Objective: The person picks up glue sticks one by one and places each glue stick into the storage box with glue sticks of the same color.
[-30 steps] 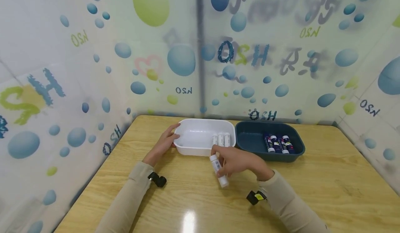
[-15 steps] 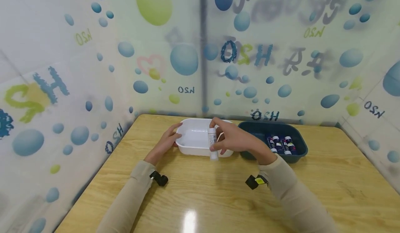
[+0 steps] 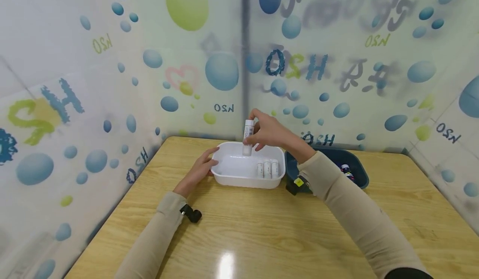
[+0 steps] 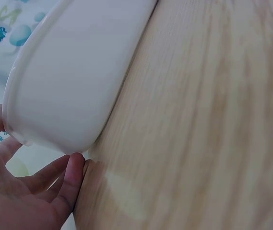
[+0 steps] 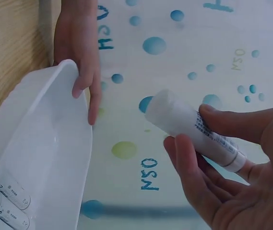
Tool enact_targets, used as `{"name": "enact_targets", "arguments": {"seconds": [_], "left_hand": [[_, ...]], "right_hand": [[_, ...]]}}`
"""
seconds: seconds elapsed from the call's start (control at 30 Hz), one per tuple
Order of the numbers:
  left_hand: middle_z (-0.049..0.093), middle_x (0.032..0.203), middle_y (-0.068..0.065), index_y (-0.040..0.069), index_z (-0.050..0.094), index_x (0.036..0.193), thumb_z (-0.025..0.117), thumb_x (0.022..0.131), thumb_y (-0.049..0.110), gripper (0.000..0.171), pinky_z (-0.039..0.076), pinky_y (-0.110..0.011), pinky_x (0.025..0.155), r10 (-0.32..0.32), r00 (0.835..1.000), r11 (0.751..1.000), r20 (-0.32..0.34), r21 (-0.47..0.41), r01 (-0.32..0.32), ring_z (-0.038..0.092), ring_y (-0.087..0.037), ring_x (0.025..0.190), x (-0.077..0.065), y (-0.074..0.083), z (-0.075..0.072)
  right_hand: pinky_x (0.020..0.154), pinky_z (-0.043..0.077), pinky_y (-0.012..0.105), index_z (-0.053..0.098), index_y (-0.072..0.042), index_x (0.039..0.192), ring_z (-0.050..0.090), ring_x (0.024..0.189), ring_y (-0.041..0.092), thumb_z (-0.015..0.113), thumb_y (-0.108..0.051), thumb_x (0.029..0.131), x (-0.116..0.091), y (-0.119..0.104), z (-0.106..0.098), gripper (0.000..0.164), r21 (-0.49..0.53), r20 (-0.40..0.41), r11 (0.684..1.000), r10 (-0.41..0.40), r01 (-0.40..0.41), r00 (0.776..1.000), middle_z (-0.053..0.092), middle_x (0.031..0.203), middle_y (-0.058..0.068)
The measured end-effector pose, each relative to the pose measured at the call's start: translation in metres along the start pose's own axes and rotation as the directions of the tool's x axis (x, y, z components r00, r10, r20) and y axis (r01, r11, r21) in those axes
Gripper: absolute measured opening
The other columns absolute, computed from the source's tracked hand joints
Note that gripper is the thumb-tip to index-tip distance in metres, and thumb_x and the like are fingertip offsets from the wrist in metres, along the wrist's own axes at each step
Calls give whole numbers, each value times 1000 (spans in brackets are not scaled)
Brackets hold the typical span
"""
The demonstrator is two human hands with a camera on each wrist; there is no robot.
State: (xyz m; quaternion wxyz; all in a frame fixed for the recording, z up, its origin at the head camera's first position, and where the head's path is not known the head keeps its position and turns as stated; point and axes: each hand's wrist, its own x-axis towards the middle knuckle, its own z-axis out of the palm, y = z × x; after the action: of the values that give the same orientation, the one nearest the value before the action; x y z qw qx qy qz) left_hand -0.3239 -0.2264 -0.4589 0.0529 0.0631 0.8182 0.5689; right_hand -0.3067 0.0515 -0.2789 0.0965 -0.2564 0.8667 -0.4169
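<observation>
My right hand (image 3: 267, 131) holds a white glue stick (image 3: 248, 135) nearly upright above the white bin (image 3: 241, 182). In the right wrist view, thumb and fingers pinch the printed body of the glue stick (image 5: 194, 125), with its wider translucent end pointing away from the palm. Several fingers of my left hand (image 3: 198, 170) are at the bin's left end, over and outside the rim; the left wrist view has fingertips against the outer wall of the bin (image 4: 74, 72). Inside the bin's right side lie 3 more white sticks (image 3: 267, 169), side by side.
A dark teal bin (image 3: 359, 169) stands against the white bin's right side, partly hidden by the right forearm. Dark blue tubes with white caps (image 3: 348, 171) lie in it. Behind the wooden table (image 3: 232, 216) is a wall sheet (image 3: 194, 121) printed with bubbles.
My right hand has carried the glue stick up and away from me, from in front of the white bin to above it, turning it nearly upright. The left hand stays at the bin's left end.
</observation>
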Motion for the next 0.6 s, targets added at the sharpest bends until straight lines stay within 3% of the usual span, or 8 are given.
{"name": "enact_targets", "arguments": {"seconds": [0.1, 0.37, 0.6], "left_hand": [[58, 138, -27, 21, 36, 161, 51, 106, 22, 58, 50, -23, 76, -12, 1000, 1000, -1, -4, 12, 60, -18, 93, -2, 0, -1], [56, 141, -27, 22, 36, 161, 50, 106, 23, 57, 50, -23, 78, -28, 1000, 1000, -4, -8, 27, 61, -22, 100, -4, 1, -1], [60, 132, -29, 20, 37, 161, 51, 106, 21, 57, 50, -22, 74, -4, 1000, 1000, -9, -2, 4, 59, -15, 86, -4, 2, -1]], "right_hand": [[66, 63, 37, 41, -8, 124, 73, 86, 36, 79, -11, 90, 15, 1, 1, 51, 13, -19, 1000, 28, -28, 999, 71, 101, 20], [85, 61, 52, 39, -8, 116, 75, 82, 28, 75, -4, 92, 51, 13, 0, 43, 181, 4, 972, 154, -153, 988, 67, 107, 19], [82, 63, 43, 41, -9, 114, 72, 72, 22, 74, -6, 94, 66, 31, 0, 39, 148, 68, 947, 277, -284, 959, 69, 101, 16]]}}
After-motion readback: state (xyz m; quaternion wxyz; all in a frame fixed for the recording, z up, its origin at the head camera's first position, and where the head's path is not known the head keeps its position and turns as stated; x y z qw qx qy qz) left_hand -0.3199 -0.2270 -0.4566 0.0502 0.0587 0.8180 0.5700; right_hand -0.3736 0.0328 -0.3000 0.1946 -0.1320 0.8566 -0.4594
